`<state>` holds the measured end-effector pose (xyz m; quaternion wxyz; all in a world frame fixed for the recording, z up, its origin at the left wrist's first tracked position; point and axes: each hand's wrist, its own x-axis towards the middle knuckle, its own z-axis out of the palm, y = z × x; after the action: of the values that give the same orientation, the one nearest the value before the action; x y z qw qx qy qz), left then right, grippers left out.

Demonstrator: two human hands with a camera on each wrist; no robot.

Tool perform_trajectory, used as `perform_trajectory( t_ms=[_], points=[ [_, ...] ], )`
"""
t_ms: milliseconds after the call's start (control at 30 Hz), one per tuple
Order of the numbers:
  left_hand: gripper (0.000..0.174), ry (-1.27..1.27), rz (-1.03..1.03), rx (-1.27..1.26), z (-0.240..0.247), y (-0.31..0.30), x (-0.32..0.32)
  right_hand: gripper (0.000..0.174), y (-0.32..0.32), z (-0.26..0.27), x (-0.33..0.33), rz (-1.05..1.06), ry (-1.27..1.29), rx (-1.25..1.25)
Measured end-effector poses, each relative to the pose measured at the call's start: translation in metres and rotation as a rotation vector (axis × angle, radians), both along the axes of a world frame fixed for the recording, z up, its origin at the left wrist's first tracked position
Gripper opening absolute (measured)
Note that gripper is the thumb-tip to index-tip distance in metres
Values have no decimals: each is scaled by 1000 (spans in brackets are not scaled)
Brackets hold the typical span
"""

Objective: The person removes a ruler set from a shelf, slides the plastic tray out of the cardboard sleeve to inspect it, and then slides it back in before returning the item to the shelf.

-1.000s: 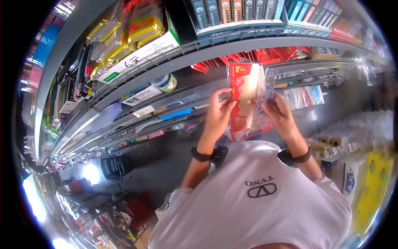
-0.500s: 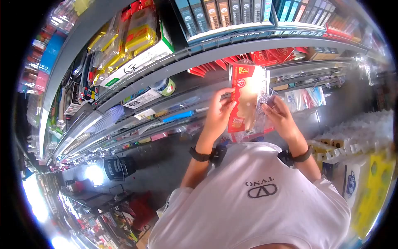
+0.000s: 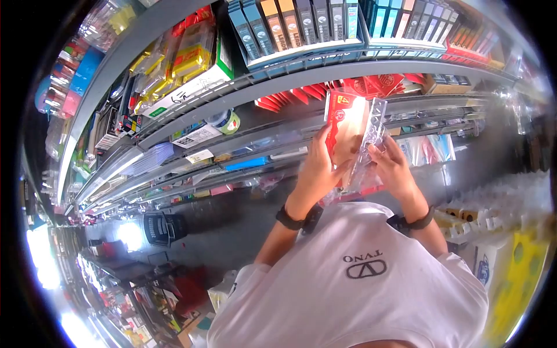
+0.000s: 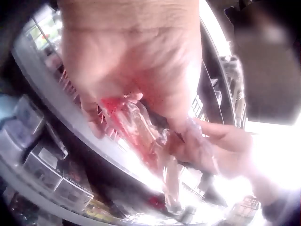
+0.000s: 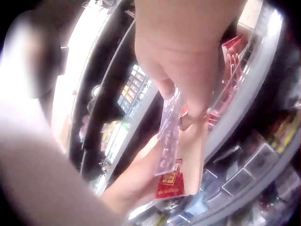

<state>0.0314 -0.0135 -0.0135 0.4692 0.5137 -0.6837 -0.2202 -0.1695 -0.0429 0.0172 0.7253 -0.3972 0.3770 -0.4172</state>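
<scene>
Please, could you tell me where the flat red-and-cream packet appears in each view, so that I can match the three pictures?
Head: the flat red-and-cream packet is above and right of the centre.
Left wrist: the packet is blurred and partly hidden, just left of and below the centre.
Right wrist: the packet is below and right of the centre.
Shared landmark: the person's left hand, visible in all three views.

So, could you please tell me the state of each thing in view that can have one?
Flat red-and-cream packet: gripped in the left hand; sealed or not, unclear
Clear patterned plastic strip: pinched in the right hand, overlapping the packet
White cardboard box: open-topped, holding shiny yellow packs
Slim teal, orange and grey boxes: upright in a row
Black wristbands: fastened round both wrists
</scene>
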Motion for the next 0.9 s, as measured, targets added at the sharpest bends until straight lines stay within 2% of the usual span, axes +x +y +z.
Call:
perform_trajectory(
  t_ms=[67,200,267,367,500,567,667,767,900],
  points=[
    [99,-90,41,-22,2,2,-4,44,-4,-8,-9,11,60,42],
    [116,-213,114,-27,11,5,-12,43,-4,-1,-14,66,-98,15],
    [115,-199,127,24,10,5,-19,42,-2,1,-16,77,-86,-6],
    [115,-189,149,90,15,7,-28,43,-2,-8,-18,92,69,-193],
    [112,-12,133,153,17,3,-37,41,3,5,-19,82,36,-131],
    [110,19,102,151,16,4,-38,41,5,9,-19,76,-17,-124],
    [104,23,91,124,8,4,-38,36,0,-5,-28,32,62,-85],
    [93,149,62,221,-23,0,-33,38,1,7,-26,-51,-214,49],
    [83,417,-3,405,-19,3,-32,25,1,21,-25,-251,-316,0]
  ],
)
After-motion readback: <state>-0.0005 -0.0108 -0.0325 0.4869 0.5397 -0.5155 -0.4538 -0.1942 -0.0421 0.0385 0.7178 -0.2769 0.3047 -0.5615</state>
